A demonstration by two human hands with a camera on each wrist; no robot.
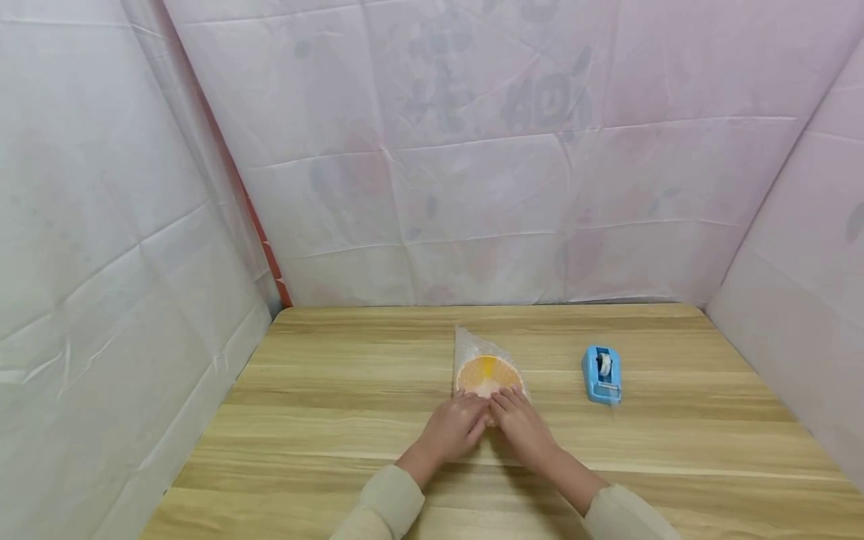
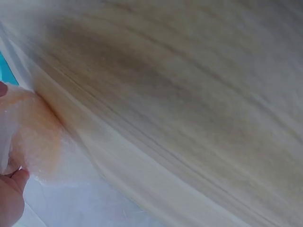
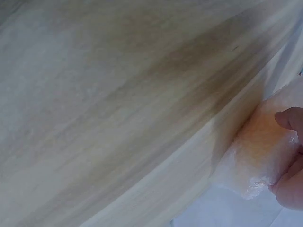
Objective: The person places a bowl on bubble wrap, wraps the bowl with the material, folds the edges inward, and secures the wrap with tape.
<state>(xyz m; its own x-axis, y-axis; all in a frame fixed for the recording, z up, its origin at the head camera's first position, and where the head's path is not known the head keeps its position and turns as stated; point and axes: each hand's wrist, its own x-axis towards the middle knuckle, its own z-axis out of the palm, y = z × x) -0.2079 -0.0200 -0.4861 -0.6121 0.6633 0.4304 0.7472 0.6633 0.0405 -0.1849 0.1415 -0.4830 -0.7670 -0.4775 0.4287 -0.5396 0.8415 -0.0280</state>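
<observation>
A round orange-and-yellow item (image 1: pixel 472 374) lies on the table inside clear bubble wrap (image 1: pixel 467 343); whether it is a plate or a bowl cannot be told. One corner of the wrap points toward the back. My left hand (image 1: pixel 454 427) and right hand (image 1: pixel 525 429) meet at the near side of this bundle, fingers bent over it. In the left wrist view, the left hand (image 2: pixel 10 198) grips the wrap at the frame's left edge. The right wrist view has the right hand (image 3: pixel 289 182) holding the wrap, thumb and finger on it. Both hands partly cover the item.
A blue tape dispenser (image 1: pixel 594 386) with a roll of tape stands on the wooden table (image 1: pixel 324 405), right of the bundle. Pale cloth sheets (image 1: pixel 472 187) hang at the back and along both sides of the table.
</observation>
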